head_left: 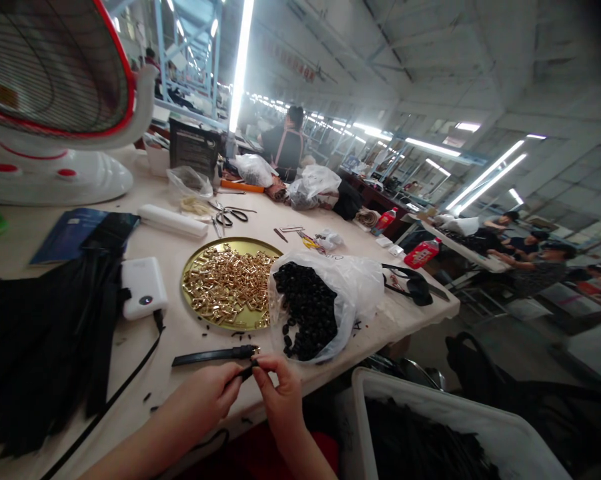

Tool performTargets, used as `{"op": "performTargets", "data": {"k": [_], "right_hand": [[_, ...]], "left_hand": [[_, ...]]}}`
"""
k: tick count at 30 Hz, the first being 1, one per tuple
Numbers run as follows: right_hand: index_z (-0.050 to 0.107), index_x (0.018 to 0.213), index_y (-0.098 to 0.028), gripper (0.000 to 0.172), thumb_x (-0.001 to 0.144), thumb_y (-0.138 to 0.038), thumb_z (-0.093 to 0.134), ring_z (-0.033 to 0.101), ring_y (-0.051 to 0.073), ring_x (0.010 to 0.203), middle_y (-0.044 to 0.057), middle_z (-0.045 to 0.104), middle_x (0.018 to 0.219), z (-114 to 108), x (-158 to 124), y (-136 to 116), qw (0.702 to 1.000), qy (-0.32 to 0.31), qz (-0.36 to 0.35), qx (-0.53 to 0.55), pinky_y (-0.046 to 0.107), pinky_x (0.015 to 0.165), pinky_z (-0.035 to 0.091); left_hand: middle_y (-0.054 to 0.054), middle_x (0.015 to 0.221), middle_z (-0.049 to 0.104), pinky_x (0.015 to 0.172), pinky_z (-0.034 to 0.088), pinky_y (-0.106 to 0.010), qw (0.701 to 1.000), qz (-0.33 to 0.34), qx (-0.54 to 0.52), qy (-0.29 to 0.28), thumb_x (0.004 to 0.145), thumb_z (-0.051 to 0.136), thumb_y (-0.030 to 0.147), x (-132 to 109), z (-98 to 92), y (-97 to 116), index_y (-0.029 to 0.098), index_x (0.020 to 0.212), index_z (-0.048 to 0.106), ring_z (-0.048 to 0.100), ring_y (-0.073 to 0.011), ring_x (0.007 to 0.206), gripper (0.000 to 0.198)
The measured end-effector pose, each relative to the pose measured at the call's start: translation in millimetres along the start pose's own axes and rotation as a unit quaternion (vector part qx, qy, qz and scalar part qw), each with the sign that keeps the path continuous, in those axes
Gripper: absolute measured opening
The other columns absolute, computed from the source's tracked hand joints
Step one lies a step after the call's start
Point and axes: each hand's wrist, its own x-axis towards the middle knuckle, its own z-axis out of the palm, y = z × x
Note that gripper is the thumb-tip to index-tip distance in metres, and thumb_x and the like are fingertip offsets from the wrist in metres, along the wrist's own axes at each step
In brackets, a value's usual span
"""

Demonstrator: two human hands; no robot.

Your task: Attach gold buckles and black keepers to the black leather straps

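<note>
At the table's front edge my left hand is closed on a short black strap. My right hand pinches the strap's far end with thumb and forefinger; whether a small part is also between those fingertips cannot be made out. Just beyond my hands lies another black strap with a loop and a gold-coloured buckle end. Behind it stands a round gold tray heaped with small gold metal fittings. To its right, an open clear plastic bag spills small black pieces.
Black strips lie at left, beside a white device with a black cable. A white fan stands behind. Scissors, yellow-handled cutters and red-labelled bottles are farther back. A white bin with black strips stands at lower right.
</note>
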Motion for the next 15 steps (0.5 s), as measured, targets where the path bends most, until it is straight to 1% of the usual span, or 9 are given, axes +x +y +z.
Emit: {"op": "performTargets", "data": {"k": [2,4,6,8,10,12,13,15], "right_hand": [[0.063,0.072,-0.019,0.01,0.068,-0.028,0.066,0.057,0.017,0.068,0.002,0.064,0.069,2,0,-1,0.998,0.006,0.049,0.049,0.03,0.067,0.044],[0.063,0.076,-0.019,0.018,0.065,-0.03,0.069,0.054,0.014,0.06,-0.001,0.06,0.064,4,2,-2,0.986,-0.001,0.114,0.125,0.028,0.062,0.043],[0.063,0.084,-0.018,0.026,0.064,-0.033,0.071,0.052,0.011,0.058,-0.003,0.058,0.062,2,3,-2,0.969,-0.032,0.164,0.182,0.026,0.061,0.041],[0.065,0.085,-0.016,0.027,0.065,-0.033,0.071,0.048,0.009,0.055,-0.003,0.057,0.062,-2,4,-1,0.953,-0.077,0.204,0.209,0.024,0.06,0.039],[0.066,0.079,-0.016,0.024,0.064,-0.033,0.071,0.046,0.008,0.054,-0.003,0.056,0.061,-6,5,-1,0.945,-0.092,0.222,0.221,0.022,0.058,0.036],[0.066,0.078,-0.016,0.023,0.062,-0.032,0.073,0.044,0.008,0.054,-0.004,0.055,0.059,-7,7,-2,0.949,-0.068,0.221,0.216,0.022,0.058,0.035],[0.066,0.077,-0.016,0.023,0.062,-0.032,0.073,0.044,0.008,0.054,-0.004,0.054,0.058,-6,7,-3,0.952,-0.055,0.216,0.211,0.022,0.058,0.035],[0.067,0.075,-0.016,0.022,0.061,-0.031,0.073,0.044,0.009,0.055,-0.003,0.055,0.059,-1,8,-6,0.954,-0.056,0.205,0.209,0.023,0.059,0.036]], "left_hand": [[0.001,0.053,0.057,0.055,0.037,-0.024,1.0,-0.009,-0.012,0.003,0.082,0.03,0.028,2,3.1,1,0.019,0.072,0.059,0.054,-0.0162,0.054,0.032],[0.002,0.052,0.055,0.054,0.037,-0.023,0.999,-0.015,-0.027,0.013,0.083,0.03,0.029,3,5.6,1,0.02,0.073,0.057,0.054,-0.0154,0.053,0.03],[0.003,0.052,0.054,0.051,0.036,-0.022,0.999,-0.02,-0.032,0.013,0.083,0.03,0.031,3,6.2,-1,0.02,0.072,0.054,0.053,-0.0144,0.051,0.029],[0.004,0.054,0.055,0.049,0.036,-0.021,0.999,-0.024,-0.039,-0.006,0.083,0.032,0.032,2,4.9,-6,0.02,0.071,0.053,0.052,-0.0129,0.048,0.027],[0.004,0.057,0.056,0.047,0.037,-0.02,0.997,-0.032,-0.062,-0.04,0.082,0.035,0.034,0,3.0,-13,0.02,0.073,0.052,0.052,-0.0116,0.047,0.024],[0.004,0.057,0.056,0.045,0.037,-0.019,0.992,-0.04,-0.096,-0.078,0.081,0.036,0.037,-2,1.3,-19,0.019,0.075,0.052,0.052,-0.011,0.045,0.025],[0.004,0.056,0.055,0.044,0.037,-0.019,0.99,-0.039,-0.109,-0.083,0.081,0.035,0.038,-3,0.6,-21,0.019,0.076,0.052,0.051,-0.0108,0.044,0.026],[0.005,0.052,0.052,0.044,0.036,-0.019,0.991,-0.027,-0.116,-0.061,0.083,0.033,0.04,-4,-0.7,-21,0.019,0.076,0.054,0.049,-0.0103,0.043,0.03]]}}
